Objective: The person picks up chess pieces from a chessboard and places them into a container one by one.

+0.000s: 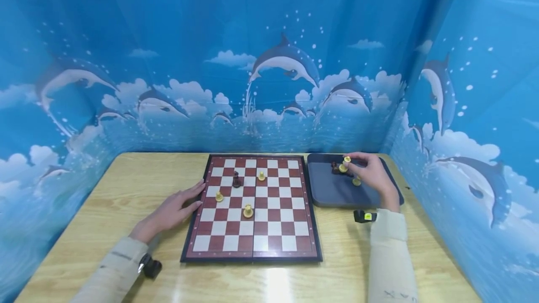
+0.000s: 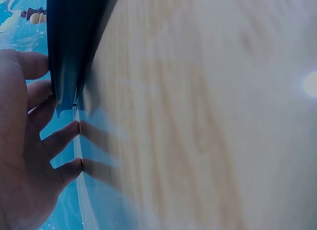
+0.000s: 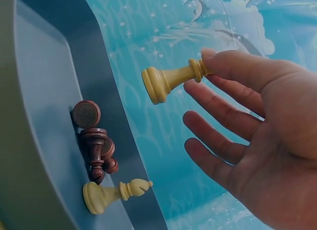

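My right hand (image 1: 370, 172) pinches a cream chess piece (image 3: 173, 81) near its top with thumb and fingertips, above the grey tray (image 1: 332, 195). Its head is partly covered by the fingers in the right wrist view. Below it, a cream bishop (image 3: 106, 196) stands in the tray beside several dark brown pieces (image 3: 94, 145), some lying down. My left hand (image 1: 170, 209) rests with extended fingers against the left edge of the chessboard (image 1: 252, 255). On the board stand a dark piece (image 1: 236, 180), a cream rook (image 1: 248, 211) and two cream pawns (image 1: 219, 196).
The tray stands close to the board's right side on a wooden table (image 1: 290, 284). A blue dolphin-print curtain (image 1: 189, 83) hangs behind the table and along its sides. Dark wrist devices (image 1: 152, 268) are worn on both arms.
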{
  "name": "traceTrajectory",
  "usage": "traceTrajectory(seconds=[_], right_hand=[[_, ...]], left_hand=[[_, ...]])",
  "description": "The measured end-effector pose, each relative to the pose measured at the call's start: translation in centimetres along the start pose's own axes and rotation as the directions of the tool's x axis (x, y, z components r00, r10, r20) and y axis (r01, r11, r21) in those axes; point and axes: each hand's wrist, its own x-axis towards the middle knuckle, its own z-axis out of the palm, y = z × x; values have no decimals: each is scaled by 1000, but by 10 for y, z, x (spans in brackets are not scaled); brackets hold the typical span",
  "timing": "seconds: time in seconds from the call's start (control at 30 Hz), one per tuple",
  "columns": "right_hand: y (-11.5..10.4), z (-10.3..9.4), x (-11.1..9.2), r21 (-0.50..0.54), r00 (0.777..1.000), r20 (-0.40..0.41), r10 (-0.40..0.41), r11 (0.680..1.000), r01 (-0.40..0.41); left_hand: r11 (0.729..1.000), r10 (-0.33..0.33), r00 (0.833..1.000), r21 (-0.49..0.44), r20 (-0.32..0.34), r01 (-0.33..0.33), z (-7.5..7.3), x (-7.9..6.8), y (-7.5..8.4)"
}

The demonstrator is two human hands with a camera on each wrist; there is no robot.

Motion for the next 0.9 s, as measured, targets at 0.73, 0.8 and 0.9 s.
traceTrajectory(seconds=[0.73, 0.8, 0.9], right_hand=[[21, 5, 6, -131, 999, -8, 43, 990, -43], [22, 5, 6, -131, 999, -7, 54, 990, -54], [23, 5, 7, -133, 997, -3, 71, 989, -71]], left_hand=[[1000, 3, 1000, -12, -7, -4, 0, -2, 0], [1000, -3, 1000, -12, -2, 3, 0, -1, 0], [1000, -8, 1000, -17, 2, 8, 0, -2, -1]])
